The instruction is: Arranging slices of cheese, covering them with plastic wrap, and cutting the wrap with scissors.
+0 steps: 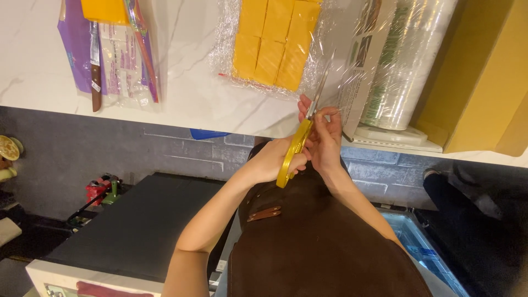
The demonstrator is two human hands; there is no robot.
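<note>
The left hand (275, 159) grips the yellow handles of a pair of scissors (300, 137), fingers closed through the loops, blades pointing up over the edge of the white bench (181, 99). The right hand (324, 140) sits just beside the blades, its fingers curled and seemingly pinching a bit of clear plastic wrap (335, 113), though that is hard to make out. Yellow cheese blocks (272, 41) lie on wrap nearby, beside a boxed roll of film (399, 60). A knife (95, 66) rests further left.
</note>
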